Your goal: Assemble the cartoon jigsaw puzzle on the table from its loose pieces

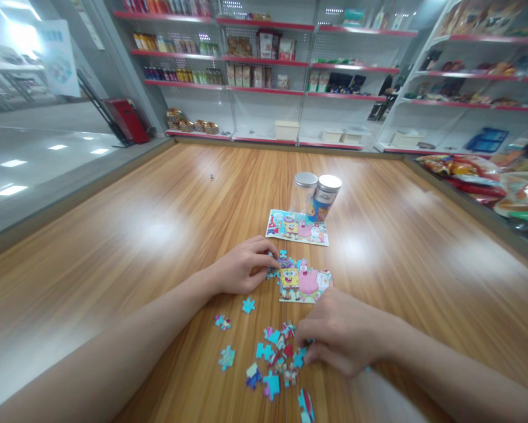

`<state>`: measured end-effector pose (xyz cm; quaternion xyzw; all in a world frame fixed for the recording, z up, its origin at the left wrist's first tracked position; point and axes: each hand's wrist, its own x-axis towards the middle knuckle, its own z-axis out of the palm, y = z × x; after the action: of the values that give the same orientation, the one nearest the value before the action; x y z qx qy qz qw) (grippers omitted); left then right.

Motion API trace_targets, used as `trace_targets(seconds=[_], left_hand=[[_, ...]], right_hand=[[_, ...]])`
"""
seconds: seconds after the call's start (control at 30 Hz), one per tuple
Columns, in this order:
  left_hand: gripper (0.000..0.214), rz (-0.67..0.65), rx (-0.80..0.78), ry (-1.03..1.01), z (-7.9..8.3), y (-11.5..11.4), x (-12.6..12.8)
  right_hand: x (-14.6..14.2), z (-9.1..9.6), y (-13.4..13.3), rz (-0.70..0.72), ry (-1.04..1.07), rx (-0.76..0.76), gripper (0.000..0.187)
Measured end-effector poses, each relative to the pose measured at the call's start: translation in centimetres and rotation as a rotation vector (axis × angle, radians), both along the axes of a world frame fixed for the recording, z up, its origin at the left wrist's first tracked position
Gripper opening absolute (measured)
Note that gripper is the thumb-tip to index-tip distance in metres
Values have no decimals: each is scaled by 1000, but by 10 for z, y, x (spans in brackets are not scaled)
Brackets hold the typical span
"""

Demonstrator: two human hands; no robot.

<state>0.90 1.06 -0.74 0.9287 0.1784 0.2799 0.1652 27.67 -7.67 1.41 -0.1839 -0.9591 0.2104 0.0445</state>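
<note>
A partly joined jigsaw puzzle [306, 282] with a yellow square character and a pink one lies flat on the table. My left hand [246, 265] is closed at its upper left edge, the curled fingertips on small blue puzzle pieces [271, 272]. To the lower right of the puzzle, my right hand [346, 332] is bent down with thumb and fingers together at a blue puzzle piece [300, 357]. That hand covers the puzzle's lower right corner. Loose puzzle pieces [271, 385] lie in a heap beside it, and several others are scattered to the left, including a blue one [248, 305].
A printed picture card [297, 229] lies beyond the puzzle. Two jars with silver lids stand behind it, a clear one [303, 197] and a labelled one [326, 198]. A tiny object [211, 177] sits far left on the wooden table [180, 194]. Stocked shelves [264, 59] stand behind.
</note>
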Motion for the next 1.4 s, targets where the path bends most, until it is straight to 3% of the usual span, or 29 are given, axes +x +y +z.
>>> trace_targets(seconds=[0.47,1.03,1.4], left_hand=[[37,5,-20,16,-1,1,0],[33,1,-37,3,0,1,0],[33,2,-42,-2,0,0,0]], right_hand=[[-1,-1,1,-5,31,11,14],[0,-3,4,-113,60,177,14],[-2,-2,3,-145,124,78,10]])
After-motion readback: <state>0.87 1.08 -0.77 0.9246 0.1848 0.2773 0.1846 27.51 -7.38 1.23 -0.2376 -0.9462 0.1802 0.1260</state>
